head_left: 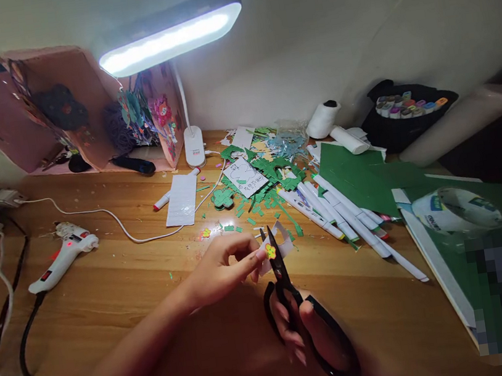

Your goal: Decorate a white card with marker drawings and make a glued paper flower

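My left hand [225, 266] pinches a small piece of white paper [282, 239] that bears a yellow flower with a red outline [270, 251]. My right hand [291, 325] has its fingers through the loops of black-handled scissors [281, 271]. The dark blades point away from me, slightly parted, with the paper between or beside them at the flower's edge. Another small yellow flower [206, 233] lies on the table just beyond my left hand. Farther back sits a green paper flower [223, 199].
A glue gun [62, 258] with a red light lies at left among cables. Green paper scraps [272, 172], markers [343, 212] and green sheets [352, 177] spread across the back. A tape roll [455, 212] stands at right. A lit desk lamp [173, 34] hangs above.
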Demonstrator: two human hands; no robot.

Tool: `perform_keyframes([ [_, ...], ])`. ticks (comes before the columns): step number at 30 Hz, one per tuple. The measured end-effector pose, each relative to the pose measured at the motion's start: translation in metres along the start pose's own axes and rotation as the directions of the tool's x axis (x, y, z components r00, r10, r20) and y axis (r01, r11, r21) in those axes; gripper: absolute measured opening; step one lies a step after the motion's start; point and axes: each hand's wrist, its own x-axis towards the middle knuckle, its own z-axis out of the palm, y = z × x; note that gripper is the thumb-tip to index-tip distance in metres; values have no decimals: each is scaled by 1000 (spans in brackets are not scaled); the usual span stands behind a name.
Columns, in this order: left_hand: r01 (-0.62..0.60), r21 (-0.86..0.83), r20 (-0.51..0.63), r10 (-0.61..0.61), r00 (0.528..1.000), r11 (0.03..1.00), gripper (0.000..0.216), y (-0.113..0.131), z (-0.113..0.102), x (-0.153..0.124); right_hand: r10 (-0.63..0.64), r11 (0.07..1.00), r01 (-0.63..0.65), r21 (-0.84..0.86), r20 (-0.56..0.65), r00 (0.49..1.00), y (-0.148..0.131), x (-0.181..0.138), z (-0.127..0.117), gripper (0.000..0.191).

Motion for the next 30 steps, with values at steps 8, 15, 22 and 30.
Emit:
perform_keyframes([
  [8,-1,-47,-78,-3,997,999,36,-4,0,0,-9,1000,9,-23,29,1000,0,4,-7,63],
  [15,18,-44,-151,-24,988,999,34,-4,-1,0,-38,998,40,-41,46,998,-2,4,-7,61],
  [22,-23,-123,-200,-2,980,992,32,-5,0,2,-34,991,38,-130,35,999,-3,4,-7,63],
  [30,-39,-166,-270,-7,963,985,31,-4,1,5,30,960,2,-281,110,994,-4,1,-14,61],
])
